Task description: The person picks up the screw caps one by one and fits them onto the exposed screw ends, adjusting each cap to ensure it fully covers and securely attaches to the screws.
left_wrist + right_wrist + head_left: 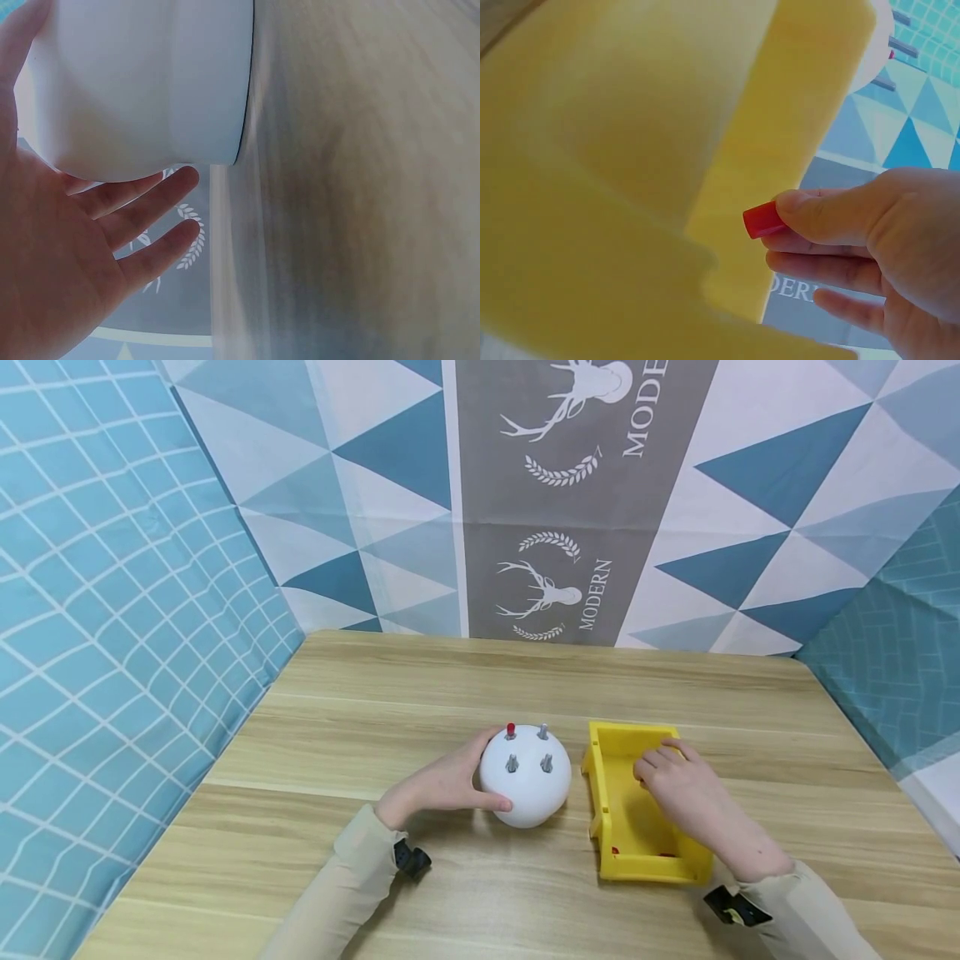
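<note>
A white rounded body (528, 797) stands on the table with several metal pins (547, 763) sticking up from its top. One pin at the back left wears a red cap (511, 729). My left hand (442, 783) holds the body from its left side, thumb at the front and fingers round the back. Over the yellow bin (602, 802), my right hand (690, 797) pinches a small red cap (762, 220) between thumb and fingers. Small red pieces (615, 851) lie at the near end of the bin.
The wood-grain table (300, 860) extends around both objects. Behind it hangs a patterned cloth (405, 568) with triangles and deer heads, and a blue checked cloth (112, 610) lines the left side. Black straps with small devices (411, 860) sit on both wrists.
</note>
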Demonstrator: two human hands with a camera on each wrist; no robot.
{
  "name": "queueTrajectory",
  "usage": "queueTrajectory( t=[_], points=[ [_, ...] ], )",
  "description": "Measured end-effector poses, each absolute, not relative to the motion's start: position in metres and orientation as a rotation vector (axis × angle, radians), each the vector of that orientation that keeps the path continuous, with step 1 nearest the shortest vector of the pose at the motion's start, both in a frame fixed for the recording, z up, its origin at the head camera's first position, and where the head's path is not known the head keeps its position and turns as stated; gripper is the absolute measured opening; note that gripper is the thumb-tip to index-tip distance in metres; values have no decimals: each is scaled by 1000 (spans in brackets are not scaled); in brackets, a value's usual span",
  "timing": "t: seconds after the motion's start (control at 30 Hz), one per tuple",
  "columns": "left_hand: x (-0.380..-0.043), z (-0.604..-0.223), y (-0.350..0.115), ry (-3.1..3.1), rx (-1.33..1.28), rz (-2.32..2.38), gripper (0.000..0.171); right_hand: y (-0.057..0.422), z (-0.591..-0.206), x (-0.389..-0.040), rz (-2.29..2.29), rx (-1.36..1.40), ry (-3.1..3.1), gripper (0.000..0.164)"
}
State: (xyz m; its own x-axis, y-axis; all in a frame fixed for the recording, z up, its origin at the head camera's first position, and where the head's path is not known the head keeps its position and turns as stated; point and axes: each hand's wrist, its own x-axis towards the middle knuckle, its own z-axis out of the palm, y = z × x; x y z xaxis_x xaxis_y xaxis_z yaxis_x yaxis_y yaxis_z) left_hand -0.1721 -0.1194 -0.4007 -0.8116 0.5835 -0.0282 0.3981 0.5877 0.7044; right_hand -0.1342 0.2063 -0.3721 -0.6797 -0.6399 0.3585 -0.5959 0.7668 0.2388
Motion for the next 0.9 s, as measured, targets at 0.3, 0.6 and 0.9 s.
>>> queueTrajectory(
  t=[0.3, 0.6, 0.9],
  points=[
    [-172, -400, -120, 2554, 807, 1047, 104, 198, -362, -135, -113, 896, -2469, 18],
    [-172, -400, -119, 2562, 804, 1038, 104, 188, -351, -139, -52, 936, -2398, 13],
    [-171, -400, -119, 2561, 810, 1037, 104, 173, -342, -142, 13, 899, -2379, 11]
  ],
)
